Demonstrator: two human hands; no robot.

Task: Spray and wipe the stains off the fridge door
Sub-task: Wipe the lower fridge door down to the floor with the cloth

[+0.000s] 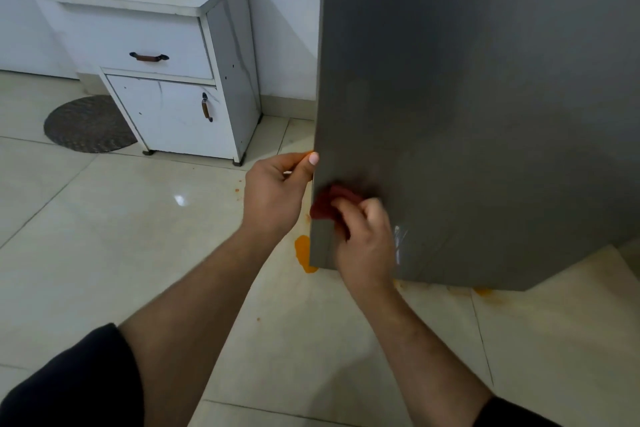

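Left hand [277,191] pinches fridge door [485,97] edge; right hand [363,239], blurred, seems clenched on red cloth [329,199]; door may swing, smearing the orange spill [304,253] onto the cloth

White cabinet [166,80], tiled floor [104,253]

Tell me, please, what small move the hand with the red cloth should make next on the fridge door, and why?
Probably drag the red cloth down along the fridge door edge. The right hand presses it just above the lower corner while the left hand steadies the edge, and the orange spill on the floor suggests drips ran down there.
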